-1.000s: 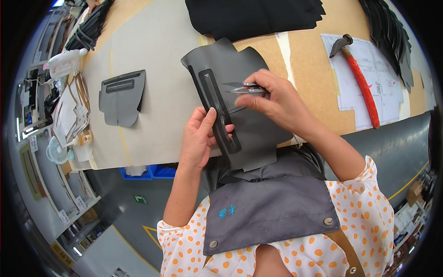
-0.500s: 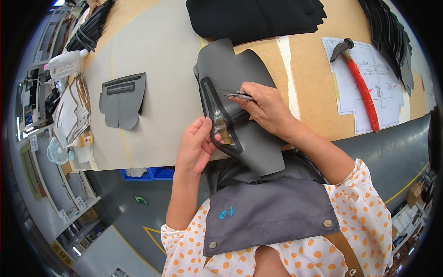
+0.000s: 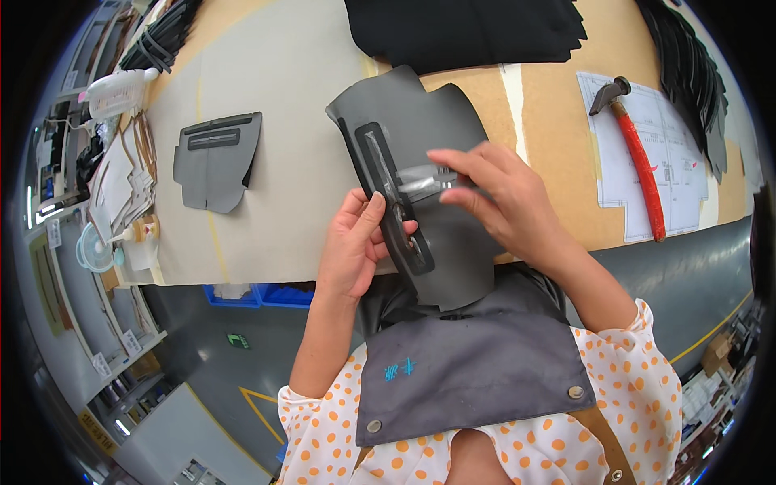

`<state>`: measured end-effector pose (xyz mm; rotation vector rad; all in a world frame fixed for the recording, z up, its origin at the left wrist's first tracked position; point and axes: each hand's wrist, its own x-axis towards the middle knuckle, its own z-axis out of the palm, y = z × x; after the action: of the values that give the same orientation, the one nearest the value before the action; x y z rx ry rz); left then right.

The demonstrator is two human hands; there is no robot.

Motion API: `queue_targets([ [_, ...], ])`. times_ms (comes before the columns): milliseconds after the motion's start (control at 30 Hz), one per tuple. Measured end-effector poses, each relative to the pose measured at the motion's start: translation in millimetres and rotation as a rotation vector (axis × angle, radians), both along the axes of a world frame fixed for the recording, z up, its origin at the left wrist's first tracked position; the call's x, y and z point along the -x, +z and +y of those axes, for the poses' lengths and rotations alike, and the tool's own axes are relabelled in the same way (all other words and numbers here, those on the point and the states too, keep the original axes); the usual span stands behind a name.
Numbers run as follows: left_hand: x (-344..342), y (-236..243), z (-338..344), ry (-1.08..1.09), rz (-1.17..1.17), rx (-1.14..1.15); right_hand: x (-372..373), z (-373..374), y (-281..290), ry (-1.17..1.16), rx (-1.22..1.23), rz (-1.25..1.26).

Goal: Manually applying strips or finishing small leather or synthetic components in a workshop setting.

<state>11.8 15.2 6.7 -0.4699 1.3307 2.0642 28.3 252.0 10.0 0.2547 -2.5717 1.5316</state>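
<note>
A large dark gray panel [image 3: 449, 121] lies at an angle over the table's front edge, with a long black-rimmed slot [image 3: 374, 149] along its left part. My left hand [image 3: 347, 250] grips the panel at the slot's lower half, thumb on top and fingertips showing through the opening. My right hand [image 3: 509, 210] holds small metal thread snips [image 3: 420, 179], blurred by motion, over the panel just right of the slot. Whether the blades touch it I cannot tell.
On the table [image 3: 259, 242]: a smaller gray piece [image 3: 210, 178] left, a black stack [image 3: 461, 28] behind, a red-handled hammer [image 3: 643, 166] on paper patterns [image 3: 679, 145] right, dark bundles [image 3: 687, 89] at far corners, paper scraps [image 3: 121, 182] and bottles at far left. Blue bins [image 3: 255, 295] sit below.
The slot gaped wide half a second ago and is narrower now. The panel and left hand have moved slightly up; my right hand has shifted rightward with the snips, now blurred.
</note>
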Motion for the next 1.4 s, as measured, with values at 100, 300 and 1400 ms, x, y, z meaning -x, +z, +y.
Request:
queue_targets([
  [100,1,-1,1,-0.017,0.014,0.015,-11,2,5,0.043,-0.154,0.129],
  [300,0,4,4,-0.013,0.004,0.029,-15,1,6,0.068,-0.341,0.189],
  [1400,14,-6,7,0.004,0.048,0.132,38,-29,-24,0.024,0.203,-0.231],
])
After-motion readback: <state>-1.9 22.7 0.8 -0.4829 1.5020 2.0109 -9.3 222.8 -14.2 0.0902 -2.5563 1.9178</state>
